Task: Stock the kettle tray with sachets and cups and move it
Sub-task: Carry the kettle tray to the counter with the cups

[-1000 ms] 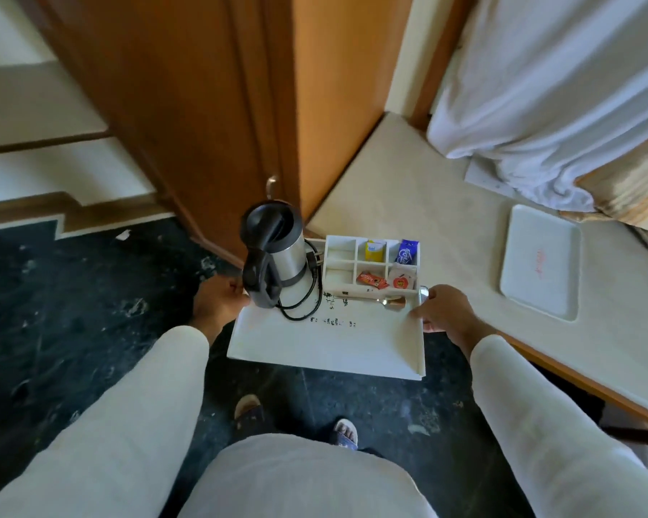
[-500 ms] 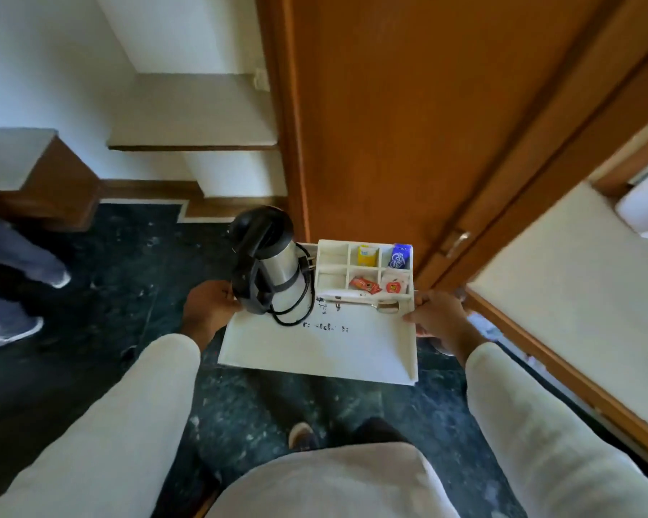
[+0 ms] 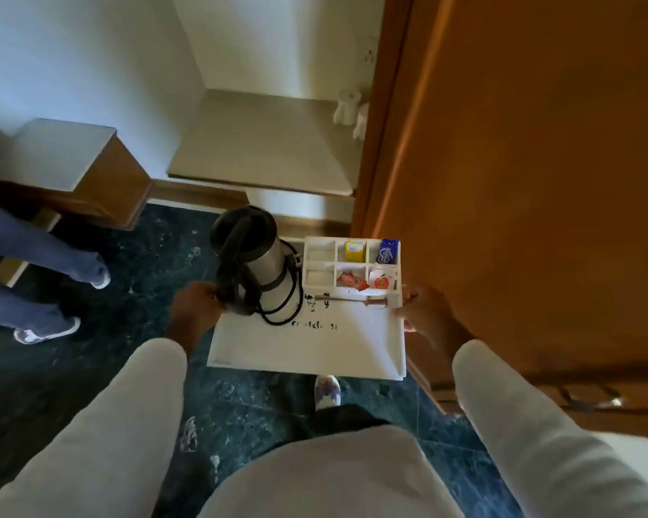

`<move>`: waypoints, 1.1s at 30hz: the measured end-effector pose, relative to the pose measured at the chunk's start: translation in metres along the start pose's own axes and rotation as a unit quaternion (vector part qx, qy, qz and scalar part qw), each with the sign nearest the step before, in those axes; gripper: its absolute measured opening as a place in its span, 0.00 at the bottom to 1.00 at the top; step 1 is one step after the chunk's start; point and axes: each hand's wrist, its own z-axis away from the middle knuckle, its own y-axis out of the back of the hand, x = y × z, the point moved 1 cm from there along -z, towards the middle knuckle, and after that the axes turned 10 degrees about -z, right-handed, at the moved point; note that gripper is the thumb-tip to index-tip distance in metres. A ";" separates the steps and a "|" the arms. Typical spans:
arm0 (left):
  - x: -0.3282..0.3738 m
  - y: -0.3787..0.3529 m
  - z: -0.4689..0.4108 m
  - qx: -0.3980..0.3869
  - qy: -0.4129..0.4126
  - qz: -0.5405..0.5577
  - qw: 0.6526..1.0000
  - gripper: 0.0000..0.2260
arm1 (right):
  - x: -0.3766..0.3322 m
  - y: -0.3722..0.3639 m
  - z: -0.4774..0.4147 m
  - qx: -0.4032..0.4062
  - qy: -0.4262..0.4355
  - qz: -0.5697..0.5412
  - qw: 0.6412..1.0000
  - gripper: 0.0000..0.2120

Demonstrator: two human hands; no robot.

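Observation:
I carry a white tray [image 3: 315,349] level in front of me, above the dark floor. My left hand [image 3: 193,312] grips its left edge and my right hand [image 3: 425,314] grips its right edge. A steel kettle [image 3: 249,257] with a black lid and coiled black cord stands on the tray's far left. A white divided organiser [image 3: 317,278] sits at the far right, with a yellow sachet [image 3: 354,251], a blue sachet [image 3: 388,251], a red sachet [image 3: 351,281] and a white sachet with a red logo [image 3: 381,280] in its compartments. A spoon [image 3: 352,300] lies along its front.
An orange wooden door [image 3: 532,173] rises close on my right. Ahead, a low beige shelf [image 3: 266,140] holds white cups [image 3: 348,106] in its right corner. A wooden bedside unit [image 3: 68,170] and another person's legs [image 3: 34,274] are on the left.
I have turned left with the tray, away from the beige counter and white linen. The shelf with cups, the bedside unit and the other person's legs have come into view.

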 end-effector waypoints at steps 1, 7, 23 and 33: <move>-0.001 0.008 -0.022 -0.004 0.006 -0.009 1.000 0.07 | -0.014 -0.007 -0.019 -0.005 -0.009 0.014 1.000 0.09; 0.000 0.048 -0.104 -0.003 0.037 0.001 0.999 0.11 | -0.078 -0.037 -0.092 -0.038 -0.023 0.017 0.999 0.13; 0.014 0.145 -0.394 -0.010 0.029 0.019 0.999 0.10 | -0.225 -0.130 -0.305 0.023 -0.075 0.022 0.997 0.21; 0.043 0.159 -0.522 0.000 0.049 0.036 0.998 0.09 | -0.276 -0.149 -0.407 0.050 -0.102 0.057 0.992 0.12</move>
